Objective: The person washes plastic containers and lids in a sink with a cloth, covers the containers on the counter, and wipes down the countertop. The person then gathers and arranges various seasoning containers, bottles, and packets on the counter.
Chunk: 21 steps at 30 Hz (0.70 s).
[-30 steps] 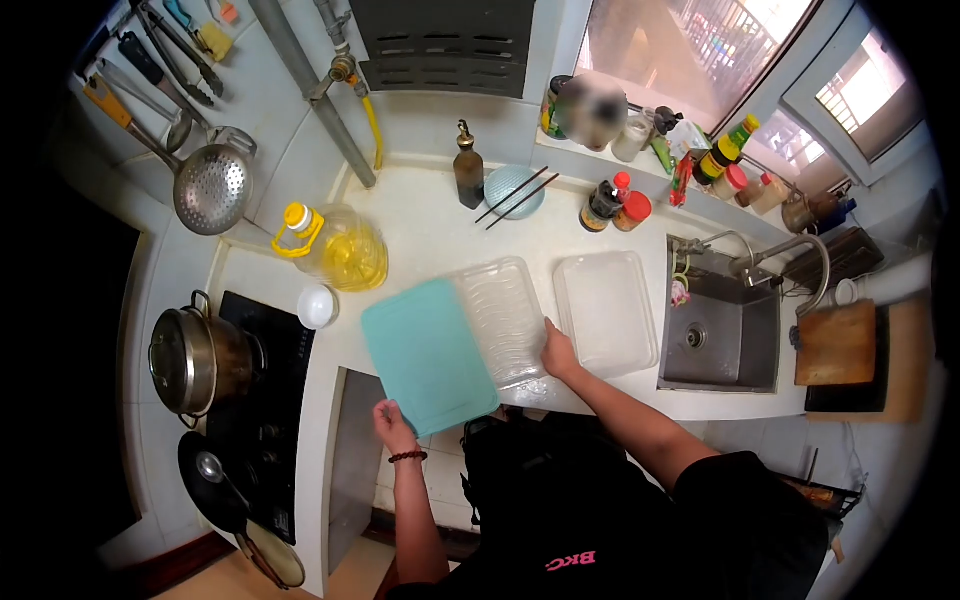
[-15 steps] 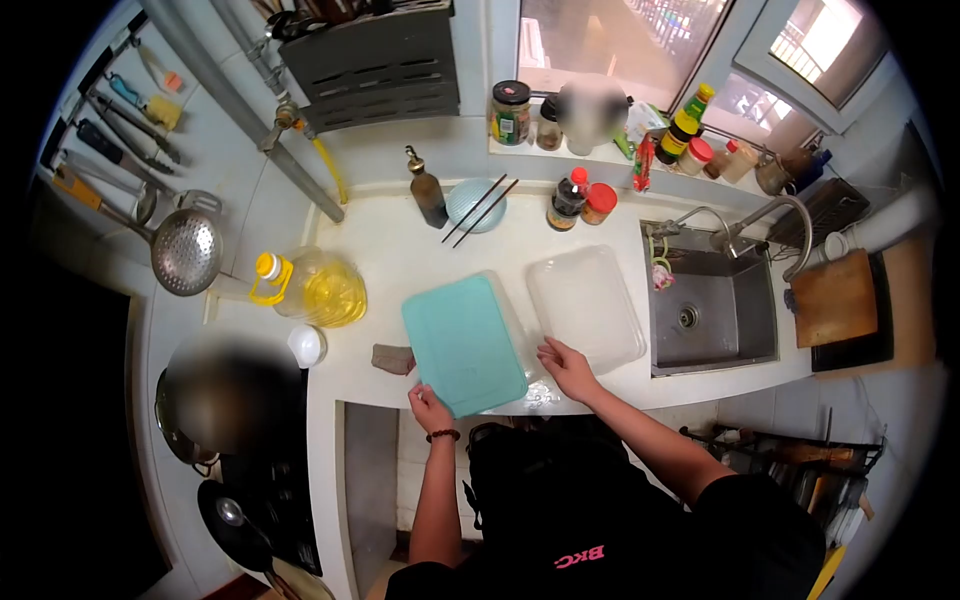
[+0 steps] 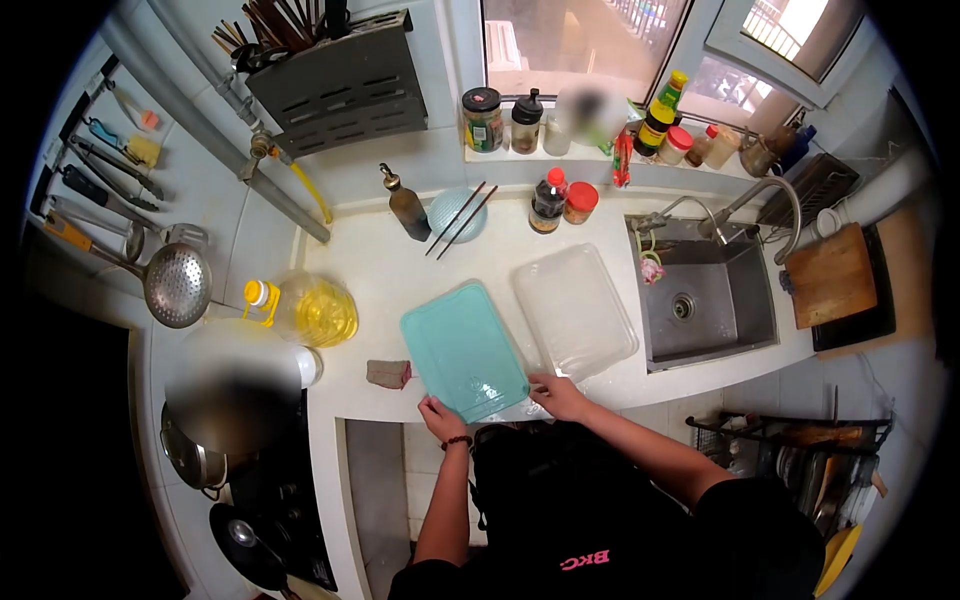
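Lid (image 3: 465, 348), long axis angled far-left, left hand (image 3: 443, 420) and right hand (image 3: 558, 396) seemingly clamped on it

Black shirt (image 3: 640, 515), pink lettering (image 3: 585, 561), beaded bracelet (image 3: 458, 442)

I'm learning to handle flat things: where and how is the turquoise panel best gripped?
I'd probably grip the turquoise panel by its two near corners, from the near side: it lies flat, a short edge nearest, left hand and right hand at those corners.

On my remote feed I see a turquoise lid (image 3: 463, 345), pale-blue bowl (image 3: 446, 209), dark chopsticks (image 3: 466, 214), yellow oil (image 3: 325, 312), and pink lettering (image 3: 584, 560) on a black shirt (image 3: 690, 545).
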Each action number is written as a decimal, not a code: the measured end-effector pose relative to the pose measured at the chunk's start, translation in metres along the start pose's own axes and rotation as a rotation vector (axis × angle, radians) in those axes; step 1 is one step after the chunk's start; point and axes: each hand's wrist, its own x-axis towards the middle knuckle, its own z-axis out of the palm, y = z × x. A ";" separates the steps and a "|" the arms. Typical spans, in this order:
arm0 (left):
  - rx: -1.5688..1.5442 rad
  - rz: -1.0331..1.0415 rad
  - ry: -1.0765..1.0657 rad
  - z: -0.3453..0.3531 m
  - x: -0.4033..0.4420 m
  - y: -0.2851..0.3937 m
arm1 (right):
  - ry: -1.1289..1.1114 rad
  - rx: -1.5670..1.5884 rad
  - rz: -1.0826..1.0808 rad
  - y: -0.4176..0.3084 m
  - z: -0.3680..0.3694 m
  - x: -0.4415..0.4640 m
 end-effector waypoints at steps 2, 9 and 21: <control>-0.020 -0.027 0.023 0.006 0.000 0.000 | -0.022 0.031 0.036 -0.004 0.006 0.000; -0.022 -0.053 0.006 0.004 -0.002 0.027 | 0.111 0.013 -0.077 -0.003 0.008 0.004; -0.226 -0.060 0.042 -0.072 0.030 0.021 | -0.159 0.288 -0.067 -0.032 0.043 0.019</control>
